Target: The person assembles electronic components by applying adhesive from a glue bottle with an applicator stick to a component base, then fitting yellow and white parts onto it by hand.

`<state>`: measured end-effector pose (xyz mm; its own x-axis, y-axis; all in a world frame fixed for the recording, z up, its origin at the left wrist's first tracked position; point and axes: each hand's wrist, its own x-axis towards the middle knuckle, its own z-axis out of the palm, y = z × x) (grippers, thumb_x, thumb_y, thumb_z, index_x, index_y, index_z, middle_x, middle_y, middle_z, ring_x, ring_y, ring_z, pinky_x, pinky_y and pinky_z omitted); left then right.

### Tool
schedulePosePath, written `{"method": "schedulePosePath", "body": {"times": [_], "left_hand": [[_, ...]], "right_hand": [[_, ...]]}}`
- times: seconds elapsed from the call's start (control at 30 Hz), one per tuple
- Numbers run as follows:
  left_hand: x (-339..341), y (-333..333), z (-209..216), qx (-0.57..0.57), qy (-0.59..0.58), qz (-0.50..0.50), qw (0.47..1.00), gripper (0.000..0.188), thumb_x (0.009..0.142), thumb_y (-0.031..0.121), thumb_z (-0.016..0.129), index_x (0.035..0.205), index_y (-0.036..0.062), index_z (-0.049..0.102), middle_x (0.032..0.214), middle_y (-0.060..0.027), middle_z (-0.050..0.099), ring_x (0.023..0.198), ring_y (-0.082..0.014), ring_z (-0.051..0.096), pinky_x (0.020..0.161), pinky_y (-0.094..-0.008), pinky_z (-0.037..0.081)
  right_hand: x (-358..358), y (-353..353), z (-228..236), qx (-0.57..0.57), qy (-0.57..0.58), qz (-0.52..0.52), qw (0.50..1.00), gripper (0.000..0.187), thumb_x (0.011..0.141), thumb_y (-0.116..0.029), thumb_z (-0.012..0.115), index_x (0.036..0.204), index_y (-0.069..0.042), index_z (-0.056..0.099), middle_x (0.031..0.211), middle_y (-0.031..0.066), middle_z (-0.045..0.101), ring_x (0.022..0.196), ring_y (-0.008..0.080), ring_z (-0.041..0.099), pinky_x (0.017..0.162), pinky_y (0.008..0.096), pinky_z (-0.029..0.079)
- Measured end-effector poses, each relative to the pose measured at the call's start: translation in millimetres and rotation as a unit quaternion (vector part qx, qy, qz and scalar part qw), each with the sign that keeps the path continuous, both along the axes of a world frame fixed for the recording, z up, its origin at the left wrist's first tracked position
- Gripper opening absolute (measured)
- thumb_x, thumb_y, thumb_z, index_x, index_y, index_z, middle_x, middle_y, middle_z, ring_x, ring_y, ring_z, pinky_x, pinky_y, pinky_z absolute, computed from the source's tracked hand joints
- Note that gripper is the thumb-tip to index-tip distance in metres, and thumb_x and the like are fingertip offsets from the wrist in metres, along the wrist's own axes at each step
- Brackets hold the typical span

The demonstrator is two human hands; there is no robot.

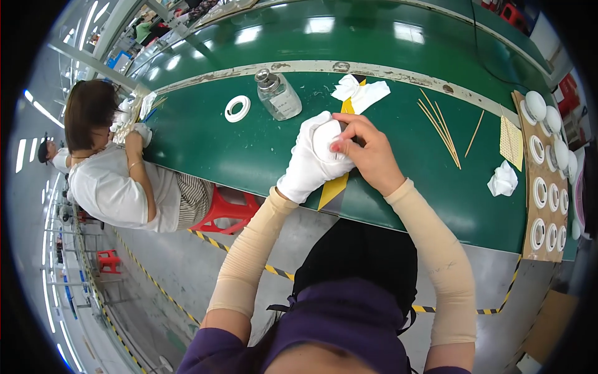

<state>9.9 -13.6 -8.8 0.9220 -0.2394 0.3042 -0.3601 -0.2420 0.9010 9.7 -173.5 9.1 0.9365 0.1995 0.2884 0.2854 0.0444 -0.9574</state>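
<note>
My left hand (307,159), in a white glove, is wrapped round a white round part (325,141) with a smooth face, held above the near edge of the green table. Against this part, the bare fingers of my right hand (372,149) are pressed together in a pinch. A short, thin dark line shows just under the fingertips; what they hold, if anything, is too small to make out. Beyond my left hand stands a clear glass bottle (280,100) with a metal top. To its left lies a white ring (237,108).
White cloths (367,95) lie beyond my hands. Thin wooden sticks (441,128), a crumpled white cloth (503,179) and a yellow perforated sheet (511,142) lie to the right. A board (531,206) holds several white rings and domes. At left, a co-worker (118,181) sits at the table.
</note>
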Motion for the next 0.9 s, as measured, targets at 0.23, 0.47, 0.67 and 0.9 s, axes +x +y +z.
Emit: {"method": "schedulePosePath", "body": {"times": [0.23,0.47,0.67,0.9], "left_hand": [[3,-3,-6,0.048,-0.047,0.04,0.997,0.093,0.061,0.02,0.09,0.134,0.0049,0.034,0.126,-0.0127,0.05,0.113,-0.0207,0.054,0.096,-0.0342,0.046],[-1,3,-9,-0.018,0.019,0.02,0.999,0.093,0.059,0.021,0.091,0.133,0.0063,0.035,0.125,-0.0125,0.051,0.113,-0.0235,0.054,0.097,-0.0356,0.046],[4,6,-15,0.025,-0.032,0.028,0.999,0.094,0.059,0.022,0.091,0.133,0.0067,0.035,0.126,-0.013,0.049,0.114,-0.0252,0.053,0.097,-0.0366,0.045],[1,7,-16,-0.001,0.02,0.03,0.999,0.096,0.058,0.023,0.092,0.133,0.0056,0.034,0.126,-0.0138,0.048,0.115,-0.0248,0.053,0.097,-0.0356,0.045]], "right_hand": [[32,13,18,-0.052,0.122,-0.061,0.989,0.015,0.089,-0.011,0.066,0.084,0.0,0.056,0.113,0.0144,0.065,0.09,0.0134,0.059,0.082,0.0268,0.048],[13,-17,3,0.058,0.047,0.135,0.988,0.007,0.089,-0.003,0.061,0.085,-0.002,0.056,0.128,0.0157,0.058,0.106,0.0155,0.056,0.092,0.0283,0.046],[31,2,14,0.011,0.085,0.04,0.996,0.01,0.089,-0.004,0.063,0.084,-0.002,0.055,0.113,0.0112,0.065,0.099,0.0138,0.059,0.088,0.0267,0.047],[21,-18,1,0.024,0.03,0.101,0.994,0.008,0.088,-0.003,0.063,0.084,-0.002,0.057,0.111,0.0097,0.066,0.095,0.0136,0.059,0.087,0.0279,0.047]]}}
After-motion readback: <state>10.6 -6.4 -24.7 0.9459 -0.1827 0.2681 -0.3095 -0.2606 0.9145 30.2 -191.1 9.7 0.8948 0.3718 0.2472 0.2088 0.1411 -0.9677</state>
